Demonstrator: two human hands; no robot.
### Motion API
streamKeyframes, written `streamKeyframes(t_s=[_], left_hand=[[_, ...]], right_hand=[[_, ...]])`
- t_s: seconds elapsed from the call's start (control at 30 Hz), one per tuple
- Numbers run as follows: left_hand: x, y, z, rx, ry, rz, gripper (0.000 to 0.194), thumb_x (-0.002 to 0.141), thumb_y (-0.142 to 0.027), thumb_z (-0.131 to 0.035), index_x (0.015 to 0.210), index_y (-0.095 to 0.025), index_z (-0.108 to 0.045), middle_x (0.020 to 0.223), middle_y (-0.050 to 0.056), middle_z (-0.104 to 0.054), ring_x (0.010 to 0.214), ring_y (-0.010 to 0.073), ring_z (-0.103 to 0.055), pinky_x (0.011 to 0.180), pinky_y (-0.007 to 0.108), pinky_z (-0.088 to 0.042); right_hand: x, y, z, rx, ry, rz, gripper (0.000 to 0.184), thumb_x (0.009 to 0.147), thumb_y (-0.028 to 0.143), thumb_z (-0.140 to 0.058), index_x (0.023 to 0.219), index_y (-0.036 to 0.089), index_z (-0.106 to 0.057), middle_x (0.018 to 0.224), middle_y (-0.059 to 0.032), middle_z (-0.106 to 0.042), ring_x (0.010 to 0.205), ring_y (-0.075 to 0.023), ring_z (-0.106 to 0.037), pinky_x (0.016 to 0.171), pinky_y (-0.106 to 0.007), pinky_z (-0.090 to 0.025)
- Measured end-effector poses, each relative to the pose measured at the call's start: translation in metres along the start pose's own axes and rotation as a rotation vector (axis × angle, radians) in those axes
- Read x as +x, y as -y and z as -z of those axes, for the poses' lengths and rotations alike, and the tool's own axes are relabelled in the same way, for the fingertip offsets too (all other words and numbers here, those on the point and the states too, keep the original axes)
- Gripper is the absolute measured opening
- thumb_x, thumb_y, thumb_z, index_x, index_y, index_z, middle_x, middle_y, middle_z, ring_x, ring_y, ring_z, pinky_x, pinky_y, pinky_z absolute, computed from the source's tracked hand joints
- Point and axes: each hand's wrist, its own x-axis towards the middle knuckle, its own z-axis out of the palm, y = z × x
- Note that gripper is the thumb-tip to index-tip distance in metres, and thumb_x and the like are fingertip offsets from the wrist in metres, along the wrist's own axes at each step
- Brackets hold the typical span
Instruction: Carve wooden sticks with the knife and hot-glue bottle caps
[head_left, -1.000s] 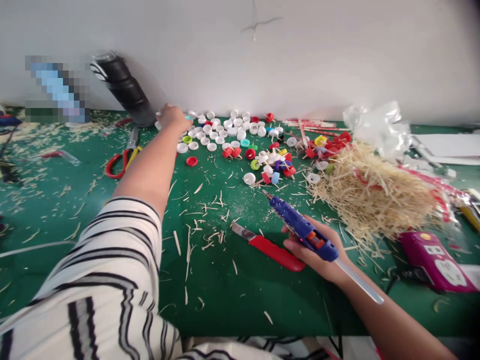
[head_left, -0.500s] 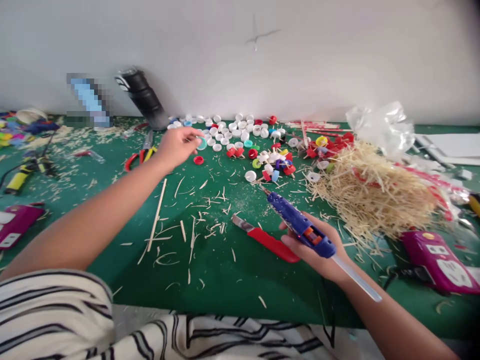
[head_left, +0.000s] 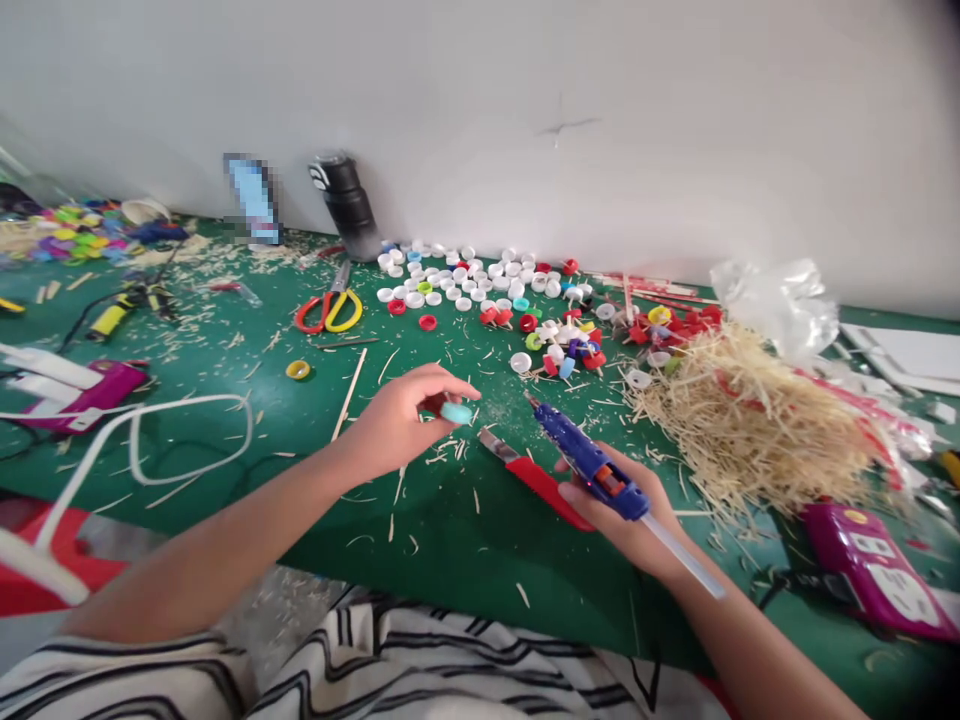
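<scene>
Between the thumb and fingers of my left hand (head_left: 409,415) is a turquoise bottle cap (head_left: 456,412), held above the middle of the green table. My right hand (head_left: 626,510) grips a blue glue gun (head_left: 589,455), its nozzle pointing up and left and a clear glue stick (head_left: 686,560) poking out of its rear. Under the glue gun lies a utility knife (head_left: 544,490) with a red handle, its blade towards the left hand. Behind both hands are many loose white bottle caps (head_left: 465,290) and a pile of coloured caps with sticks (head_left: 566,345).
Scissors (head_left: 330,308) and a black bottle (head_left: 346,205) stand or lie at the back left. A heap of thin wood slivers (head_left: 750,420) covers the right side, near a magenta device (head_left: 874,575). A white cable (head_left: 191,400) loops at the left.
My left hand has come back from the caps with the turquoise cap, towards the glue gun. The right hand keeps its hold on the glue gun. The view has turned left.
</scene>
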Motion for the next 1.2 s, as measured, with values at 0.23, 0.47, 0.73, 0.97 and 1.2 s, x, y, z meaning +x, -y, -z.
streamKeyframes(t_s=[0.23,0.47,0.73,0.97,1.2], left_hand=[[-0.009,-0.019,-0.015,0.042,0.017,-0.100,0.022,0.095,-0.026,-0.059,0.111,-0.026,-0.074,0.099,0.004,-0.073,0.075,0.0108,-0.066,0.060,0.022,-0.054],[-0.004,0.001,-0.017,-0.251,-0.030,-0.013,0.027,0.095,-0.025,-0.055,0.116,-0.027,-0.073,0.105,0.005,-0.065,0.068,0.0077,-0.064,0.063,0.024,-0.058],[-0.009,0.006,-0.023,-0.061,-0.069,-0.156,0.033,0.087,-0.018,-0.067,0.118,-0.028,-0.070,0.113,0.005,-0.061,0.077,0.0094,-0.062,0.070,0.027,-0.057],[-0.012,0.003,-0.024,0.098,-0.024,-0.206,0.019,0.091,-0.011,-0.059,0.094,-0.022,-0.074,0.098,0.003,-0.067,0.075,0.0084,-0.062,0.064,0.023,-0.049],[-0.012,0.012,-0.023,0.349,0.054,-0.183,0.026,0.090,-0.029,-0.064,0.115,-0.023,-0.070,0.110,0.008,-0.065,0.096,0.0196,-0.064,0.083,0.036,-0.053]], right_hand=[[0.001,0.000,-0.001,-0.005,0.011,-0.028,0.034,0.083,0.048,-0.072,0.093,0.017,-0.066,0.071,-0.0006,-0.061,0.057,-0.0116,-0.051,0.052,-0.023,-0.045],[0.002,-0.002,-0.002,-0.011,-0.002,-0.048,0.036,0.080,0.050,-0.075,0.093,0.017,-0.068,0.068,-0.0006,-0.061,0.053,-0.0114,-0.051,0.049,-0.023,-0.044],[0.002,-0.003,-0.004,-0.009,-0.023,-0.049,0.035,0.080,0.049,-0.076,0.095,0.018,-0.070,0.074,-0.0032,-0.067,0.054,-0.0120,-0.054,0.050,-0.024,-0.047],[0.002,-0.005,-0.005,-0.018,-0.033,-0.052,0.035,0.078,0.050,-0.077,0.093,0.018,-0.072,0.074,-0.0040,-0.069,0.053,-0.0128,-0.055,0.049,-0.025,-0.047],[0.002,-0.006,-0.002,-0.044,-0.012,-0.044,0.032,0.079,0.046,-0.077,0.095,0.019,-0.070,0.076,-0.0037,-0.068,0.055,-0.0125,-0.054,0.051,-0.025,-0.047]])
